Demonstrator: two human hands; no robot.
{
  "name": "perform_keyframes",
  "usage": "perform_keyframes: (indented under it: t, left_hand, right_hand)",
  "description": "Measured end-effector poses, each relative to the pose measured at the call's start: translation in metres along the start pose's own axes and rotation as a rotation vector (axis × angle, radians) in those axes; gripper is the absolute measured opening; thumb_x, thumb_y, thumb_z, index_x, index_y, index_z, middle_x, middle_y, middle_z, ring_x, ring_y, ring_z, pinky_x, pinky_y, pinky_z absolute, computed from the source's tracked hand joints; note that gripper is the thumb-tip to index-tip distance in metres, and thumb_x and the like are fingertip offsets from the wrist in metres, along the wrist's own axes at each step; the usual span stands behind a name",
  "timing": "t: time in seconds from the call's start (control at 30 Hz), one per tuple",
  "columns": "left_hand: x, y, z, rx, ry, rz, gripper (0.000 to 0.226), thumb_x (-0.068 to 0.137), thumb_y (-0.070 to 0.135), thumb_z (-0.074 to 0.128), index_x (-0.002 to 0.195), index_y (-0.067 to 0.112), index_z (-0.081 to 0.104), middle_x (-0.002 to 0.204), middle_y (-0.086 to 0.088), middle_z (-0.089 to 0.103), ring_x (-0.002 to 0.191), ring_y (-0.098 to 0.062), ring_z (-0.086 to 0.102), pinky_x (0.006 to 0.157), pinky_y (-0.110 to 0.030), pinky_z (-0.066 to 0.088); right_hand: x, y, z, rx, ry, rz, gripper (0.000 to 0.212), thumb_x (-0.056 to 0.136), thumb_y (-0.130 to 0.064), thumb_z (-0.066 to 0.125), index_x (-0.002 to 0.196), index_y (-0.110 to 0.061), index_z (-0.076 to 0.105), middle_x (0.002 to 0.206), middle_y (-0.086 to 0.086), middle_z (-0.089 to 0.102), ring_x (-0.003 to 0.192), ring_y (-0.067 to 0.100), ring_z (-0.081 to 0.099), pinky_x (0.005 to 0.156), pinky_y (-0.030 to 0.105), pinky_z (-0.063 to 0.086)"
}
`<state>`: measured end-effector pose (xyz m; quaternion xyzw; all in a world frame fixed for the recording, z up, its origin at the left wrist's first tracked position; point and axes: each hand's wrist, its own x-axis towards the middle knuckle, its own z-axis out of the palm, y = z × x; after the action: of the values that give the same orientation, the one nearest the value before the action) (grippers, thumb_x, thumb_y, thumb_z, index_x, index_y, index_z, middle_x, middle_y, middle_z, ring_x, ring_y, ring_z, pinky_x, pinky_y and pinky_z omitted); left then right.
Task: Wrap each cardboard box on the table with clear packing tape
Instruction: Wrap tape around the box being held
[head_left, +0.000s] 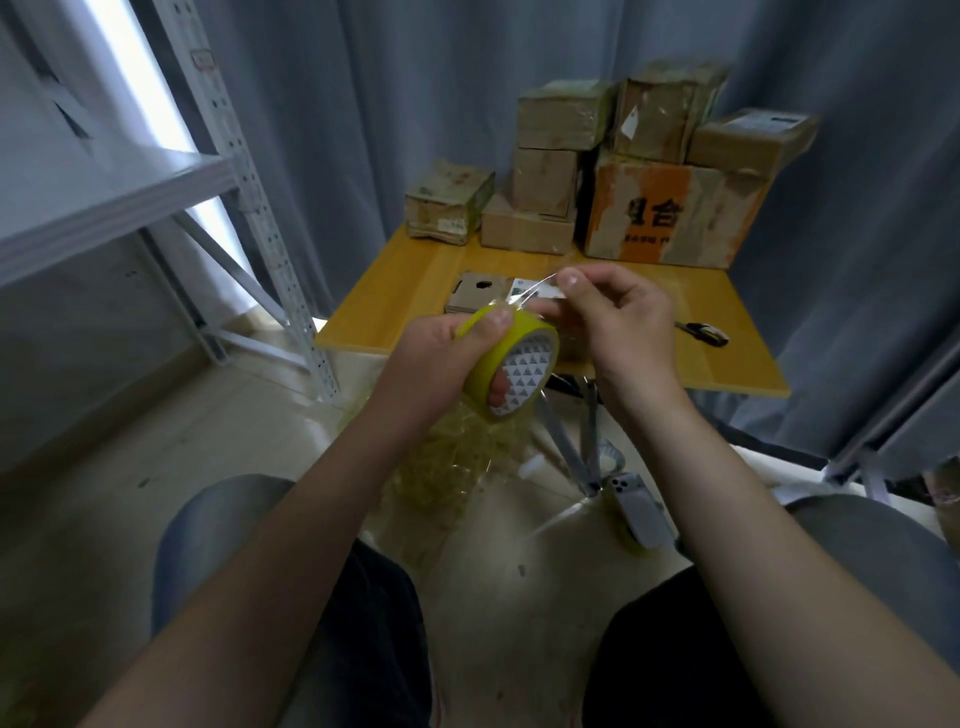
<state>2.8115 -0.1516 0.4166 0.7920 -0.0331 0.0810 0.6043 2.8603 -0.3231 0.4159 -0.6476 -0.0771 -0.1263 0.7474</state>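
Note:
My left hand grips a yellowish roll of clear packing tape, fingers through its core, held above the table's near edge. My right hand pinches the loose tape end and holds it a little up and away from the roll. Behind the hands a small flat cardboard box lies on the wooden table. Several worn cardboard boxes are stacked at the table's far side, the biggest with an orange patch.
A dark-handled cutter lies on the table at the right. Crumpled used tape sits on the floor under the hands, beside a phone and the table's legs. A metal shelf rack stands left; grey curtains hang behind.

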Motion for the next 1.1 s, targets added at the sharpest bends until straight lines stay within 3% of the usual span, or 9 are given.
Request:
perform_keyframes:
  t: [0.1,0.2,0.37,0.47,0.6,0.73,0.87,1.0,1.1]
  left_hand:
    - [-0.002,-0.006,-0.007,-0.061,-0.066,0.034,0.042,0.087,0.055,0.062,0.067,0.019,0.072,0.070,-0.005,0.071,0.072,-0.021,0.069,0.072,-0.038,0.055]
    - [-0.001,-0.011,-0.004,0.036,0.029,0.027,0.053,0.091,0.052,0.063,0.067,0.005,0.066,0.064,-0.015,0.065,0.062,-0.017,0.064,0.064,-0.033,0.050]
    - [0.004,-0.015,-0.001,0.165,0.169,-0.083,0.053,0.097,0.047,0.064,0.051,0.020,0.059,0.047,0.005,0.061,0.045,-0.007,0.061,0.045,-0.017,0.043]
    - [0.004,-0.015,-0.006,0.181,0.029,-0.065,0.051,0.096,0.049,0.064,0.061,0.013,0.065,0.056,0.001,0.067,0.054,-0.012,0.065,0.054,-0.024,0.049]
    - [0.004,-0.020,-0.018,0.197,-0.166,-0.053,0.050,0.087,0.057,0.062,0.092,0.009,0.075,0.086,-0.005,0.076,0.087,-0.025,0.072,0.079,-0.040,0.056]
    - [0.011,-0.030,-0.019,0.335,-0.037,-0.188,0.055,0.100,0.052,0.055,0.075,0.007,0.074,0.068,-0.006,0.074,0.067,-0.022,0.073,0.070,-0.036,0.059]
    - [0.026,-0.040,-0.023,0.487,0.062,-0.312,0.063,0.095,0.064,0.052,0.078,0.006,0.068,0.073,-0.008,0.069,0.067,-0.022,0.066,0.082,-0.048,0.059]
    - [0.033,-0.034,-0.026,0.415,-0.034,-0.348,0.045,0.096,0.064,0.051,0.120,0.025,0.053,0.104,0.004,0.055,0.095,-0.019,0.057,0.090,-0.044,0.053]
    - [0.044,-0.039,-0.023,0.451,-0.102,-0.351,0.046,0.100,0.061,0.044,0.128,0.028,0.060,0.122,-0.002,0.063,0.104,-0.022,0.059,0.099,-0.048,0.051]
  right_hand:
    - [0.006,-0.007,-0.005,0.157,0.023,0.143,0.012,0.101,-0.008,0.063,0.091,-0.009,0.069,0.082,0.006,0.079,0.076,0.023,0.078,0.067,0.030,0.064]
    - [0.006,-0.009,-0.005,0.206,0.025,0.177,0.014,0.103,-0.007,0.059,0.091,-0.007,0.066,0.080,0.008,0.078,0.075,0.026,0.079,0.071,0.033,0.065]
    - [0.008,-0.007,-0.002,0.275,0.061,0.187,0.013,0.104,-0.006,0.058,0.092,-0.004,0.062,0.082,0.014,0.074,0.078,0.036,0.078,0.071,0.041,0.066]
    - [0.019,-0.009,-0.004,0.277,0.083,0.241,0.007,0.104,-0.006,0.058,0.098,-0.002,0.060,0.088,0.016,0.072,0.073,0.032,0.077,0.066,0.039,0.066]
    - [0.047,-0.009,-0.014,0.193,0.077,0.288,0.009,0.104,-0.005,0.057,0.097,-0.003,0.062,0.092,0.014,0.073,0.078,0.036,0.076,0.071,0.042,0.065]
    - [0.068,-0.013,-0.009,0.076,0.061,0.220,0.008,0.103,-0.005,0.058,0.100,-0.003,0.064,0.095,0.017,0.072,0.069,0.027,0.076,0.065,0.038,0.065]
    - [0.089,-0.012,0.007,-0.062,0.014,0.184,0.011,0.104,-0.007,0.058,0.104,0.000,0.066,0.101,0.016,0.071,0.070,0.025,0.078,0.068,0.040,0.066]
    - [0.125,-0.005,0.022,-0.124,-0.011,0.216,0.010,0.105,-0.010,0.058,0.103,-0.004,0.066,0.111,0.016,0.071,0.080,0.031,0.079,0.071,0.046,0.066]
    - [0.150,0.003,0.035,-0.191,-0.063,0.222,0.009,0.104,-0.010,0.059,0.100,-0.005,0.066,0.107,0.018,0.072,0.075,0.030,0.079,0.069,0.048,0.066]
